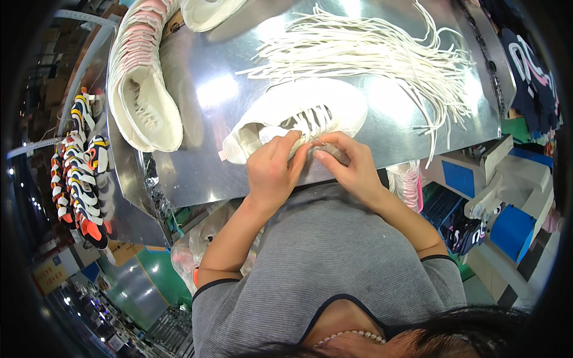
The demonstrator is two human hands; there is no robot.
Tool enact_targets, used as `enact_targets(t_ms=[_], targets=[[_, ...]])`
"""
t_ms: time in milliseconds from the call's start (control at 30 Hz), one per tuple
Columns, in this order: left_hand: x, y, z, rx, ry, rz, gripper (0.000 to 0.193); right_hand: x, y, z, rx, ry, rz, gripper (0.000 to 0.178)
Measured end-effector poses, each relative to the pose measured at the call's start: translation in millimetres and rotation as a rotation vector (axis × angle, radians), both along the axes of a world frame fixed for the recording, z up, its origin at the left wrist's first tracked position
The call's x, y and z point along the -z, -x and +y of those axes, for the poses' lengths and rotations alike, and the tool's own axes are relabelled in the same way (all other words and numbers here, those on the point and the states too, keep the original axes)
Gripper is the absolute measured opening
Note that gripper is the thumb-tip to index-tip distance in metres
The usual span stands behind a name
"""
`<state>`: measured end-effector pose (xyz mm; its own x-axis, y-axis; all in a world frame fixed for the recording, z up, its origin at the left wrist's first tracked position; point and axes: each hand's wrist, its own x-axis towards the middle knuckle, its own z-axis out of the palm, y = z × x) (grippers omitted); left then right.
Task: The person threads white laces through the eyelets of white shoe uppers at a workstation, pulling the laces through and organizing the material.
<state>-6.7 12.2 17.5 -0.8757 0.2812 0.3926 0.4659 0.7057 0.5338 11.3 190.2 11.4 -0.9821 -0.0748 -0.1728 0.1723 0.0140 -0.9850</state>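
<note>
A white shoe upper [340, 98] lies on its side on the metal table, its heel opening to the left and its lacing toward me. White shoelace [318, 117] crosses several eyelets in rows. My left hand [271, 167] pinches the near edge of the upper beside the eyelets, fingers closed. Close by on the right, my right hand [353, 166] has thumb and forefinger pressed together on a thin piece that looks like the lace's end. Both sets of fingertips nearly meet, partly hiding the eyelets there.
A loose bundle of white shoelaces [364, 51] spreads across the metal table [206, 167] beyond the shoe. Nested white uppers with pink linings [143, 77] curve along the left edge. Another white piece [209, 13] lies at the far side. Colourful shoes [80, 173] stand farther left.
</note>
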Motion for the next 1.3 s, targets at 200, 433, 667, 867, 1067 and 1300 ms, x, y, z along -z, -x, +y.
enact_targets(t_ms=[200, 433, 667, 867, 1067, 1300], targets=[[5.5, 2.5, -1.3, 0.062, 0.023, 0.06, 0.031, -1.9, 18.9, -0.1, -0.034, -0.076, -0.083, 0.019], [-7.5, 4.1, -4.6, 0.124, -0.057, -0.09, 0.034, -1.0, 17.2, -7.9, 0.025, -0.031, -0.093, 0.014], [-4.2, 3.1, 0.9, 0.002, -0.065, -0.043, 0.028, -3.2, 10.2, -3.2, -0.027, -0.01, 0.047, 0.02], [-3.0, 4.7, 0.6, -0.011, -0.092, -0.084, 0.025, -4.4, 0.0, 9.8, -0.115, -0.275, 0.123, 0.019], [-8.0, 7.3, 0.2, 0.015, -0.1, -0.163, 0.025, 1.2, 3.2, 12.9, -0.135, -0.291, 0.14, 0.018], [-5.4, -0.9, 2.7, 0.239, -0.068, -0.129, 0.028, -10.0, 12.2, -3.5, -0.122, -0.221, -0.014, 0.017]])
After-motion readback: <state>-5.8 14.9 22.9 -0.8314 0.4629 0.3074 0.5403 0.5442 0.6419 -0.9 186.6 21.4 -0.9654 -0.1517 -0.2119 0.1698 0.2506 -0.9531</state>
